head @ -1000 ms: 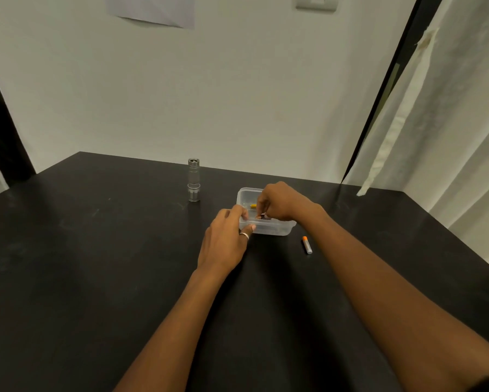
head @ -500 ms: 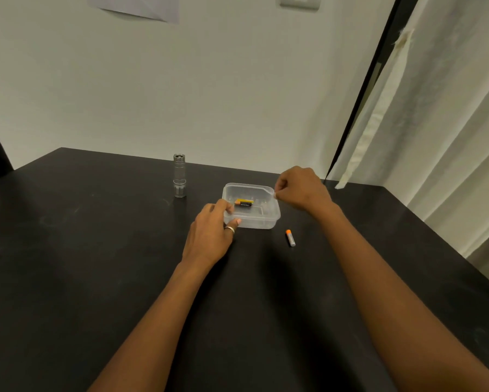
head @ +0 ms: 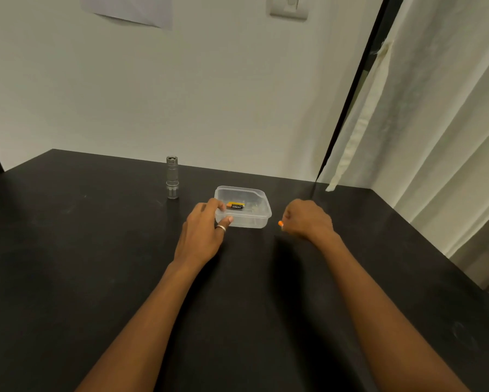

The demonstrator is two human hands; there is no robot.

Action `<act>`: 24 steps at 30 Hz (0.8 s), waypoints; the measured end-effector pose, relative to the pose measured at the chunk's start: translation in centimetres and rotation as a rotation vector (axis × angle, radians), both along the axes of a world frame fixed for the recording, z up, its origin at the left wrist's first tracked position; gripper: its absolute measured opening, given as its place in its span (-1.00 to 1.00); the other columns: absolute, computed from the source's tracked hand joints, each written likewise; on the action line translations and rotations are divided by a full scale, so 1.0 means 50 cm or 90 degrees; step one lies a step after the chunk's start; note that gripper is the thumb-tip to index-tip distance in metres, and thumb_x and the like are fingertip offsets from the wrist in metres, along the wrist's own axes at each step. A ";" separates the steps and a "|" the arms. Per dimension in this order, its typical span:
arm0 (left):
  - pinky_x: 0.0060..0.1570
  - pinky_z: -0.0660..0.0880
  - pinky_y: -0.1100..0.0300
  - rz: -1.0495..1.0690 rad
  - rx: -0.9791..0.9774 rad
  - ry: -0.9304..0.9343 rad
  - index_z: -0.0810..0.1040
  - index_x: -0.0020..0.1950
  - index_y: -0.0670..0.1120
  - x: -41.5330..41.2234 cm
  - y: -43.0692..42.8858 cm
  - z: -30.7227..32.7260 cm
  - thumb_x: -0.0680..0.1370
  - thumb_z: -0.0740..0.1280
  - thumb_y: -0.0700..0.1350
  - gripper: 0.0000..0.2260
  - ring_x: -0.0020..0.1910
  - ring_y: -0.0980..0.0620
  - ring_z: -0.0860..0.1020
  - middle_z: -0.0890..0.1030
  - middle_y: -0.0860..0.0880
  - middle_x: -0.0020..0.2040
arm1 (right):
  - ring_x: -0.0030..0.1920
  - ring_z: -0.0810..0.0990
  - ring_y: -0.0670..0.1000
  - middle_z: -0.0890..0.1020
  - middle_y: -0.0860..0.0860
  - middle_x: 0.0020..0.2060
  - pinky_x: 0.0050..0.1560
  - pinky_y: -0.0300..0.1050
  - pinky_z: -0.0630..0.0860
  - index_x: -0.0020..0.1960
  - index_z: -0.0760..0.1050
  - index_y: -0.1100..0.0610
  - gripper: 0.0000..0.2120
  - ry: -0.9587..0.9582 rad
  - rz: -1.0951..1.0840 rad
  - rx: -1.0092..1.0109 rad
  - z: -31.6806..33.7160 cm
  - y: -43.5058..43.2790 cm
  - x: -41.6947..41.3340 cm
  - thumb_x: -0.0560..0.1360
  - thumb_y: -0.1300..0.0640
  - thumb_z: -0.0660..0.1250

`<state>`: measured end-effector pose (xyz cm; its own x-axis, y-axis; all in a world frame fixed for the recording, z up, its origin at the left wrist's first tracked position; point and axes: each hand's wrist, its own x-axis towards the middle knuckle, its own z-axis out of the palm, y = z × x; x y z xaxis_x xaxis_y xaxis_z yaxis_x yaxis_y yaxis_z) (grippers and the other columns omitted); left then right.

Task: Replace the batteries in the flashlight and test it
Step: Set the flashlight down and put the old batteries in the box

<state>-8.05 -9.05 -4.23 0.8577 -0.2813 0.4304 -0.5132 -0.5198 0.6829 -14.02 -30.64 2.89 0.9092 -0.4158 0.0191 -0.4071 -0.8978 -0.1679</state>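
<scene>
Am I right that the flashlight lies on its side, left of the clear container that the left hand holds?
Not quite: the head view shows the flashlight standing upright, left of the clear container that the left hand holds.
</scene>
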 end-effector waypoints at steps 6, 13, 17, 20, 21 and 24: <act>-0.06 0.50 0.20 -0.003 -0.012 0.000 0.50 0.22 0.07 -0.003 0.000 0.000 0.61 0.38 0.03 -0.79 -0.03 0.07 0.53 0.50 0.02 0.11 | -0.02 0.63 0.04 0.65 -0.06 -0.07 -0.01 0.00 0.60 -0.01 0.66 0.02 -0.90 -0.156 0.169 0.016 0.071 0.052 0.072 0.56 0.18 0.39; -0.05 0.55 0.20 -0.026 -0.019 -0.011 0.49 0.21 0.06 -0.001 0.002 -0.004 0.61 0.38 0.02 -0.80 0.03 0.05 0.56 0.51 0.02 0.16 | 0.06 0.65 0.04 0.69 0.00 -0.01 0.15 -0.03 0.61 -0.03 0.67 0.04 -0.88 0.039 0.262 0.024 0.018 0.089 0.192 0.48 0.23 0.49; -0.10 0.51 0.24 -0.023 -0.008 -0.009 0.49 0.20 0.06 -0.001 0.001 -0.002 0.61 0.36 0.03 -0.81 0.01 0.08 0.55 0.51 0.03 0.16 | 0.14 0.62 0.07 0.66 0.06 0.18 0.17 -0.08 0.56 0.22 0.63 0.09 -0.68 0.022 0.271 0.010 -0.002 0.086 0.207 0.48 0.22 0.51; -0.20 0.36 0.39 -0.019 0.000 -0.010 0.50 0.21 0.03 -0.002 0.001 -0.001 0.61 0.37 0.02 -0.80 -0.03 0.11 0.51 0.51 0.02 0.15 | 0.24 0.61 0.09 0.62 0.08 0.29 0.29 -0.03 0.53 0.38 0.57 0.09 -0.58 0.061 0.294 -0.001 -0.007 0.092 0.217 0.53 0.22 0.46; -0.21 0.35 0.40 -0.017 0.000 -0.011 0.50 0.21 0.03 -0.002 0.001 -0.001 0.61 0.37 0.02 -0.80 -0.04 0.11 0.51 0.51 0.02 0.15 | 0.23 0.62 0.10 0.63 0.09 0.30 0.29 -0.03 0.53 0.39 0.57 0.08 -0.59 0.071 0.301 -0.009 -0.009 0.093 0.221 0.55 0.22 0.44; -0.17 0.40 0.34 -0.015 0.000 -0.014 0.50 0.20 0.04 -0.002 0.001 -0.002 0.61 0.37 0.03 -0.80 -0.02 0.10 0.52 0.51 0.02 0.15 | 0.19 0.63 0.10 0.64 0.09 0.29 0.27 -0.03 0.55 0.35 0.61 0.06 -0.65 0.079 0.307 -0.036 -0.011 0.090 0.229 0.58 0.22 0.40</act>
